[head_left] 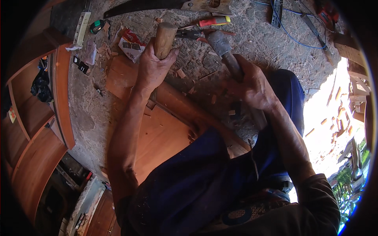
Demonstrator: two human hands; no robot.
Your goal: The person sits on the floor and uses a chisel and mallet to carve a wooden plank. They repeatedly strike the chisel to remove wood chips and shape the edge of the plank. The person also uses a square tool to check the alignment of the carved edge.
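My left hand (151,69) is wrapped round the thick wooden handle of a chisel (164,41). A short bit of its blade shows below the fist, over a slot in the edge of a reddish-brown wooden frame (189,104). To the right, my right hand (254,84) grips a hammer (219,42) by its shaft, close under the grey, worn head. The rest of the shaft runs back toward my knee. Hammer head and chisel handle are apart. A flat brown panel (165,133) sits inside the frame, partly covered by my leg.
A handsaw (145,5), a red-and-yellow screwdriver (214,21) and pliers (191,34) lie on the rough floor ahead. A power strip (82,29) and tape measure (95,26) are far left. An open wooden cabinet (65,98) stands at left. Wood scraps litter the sunlit right.
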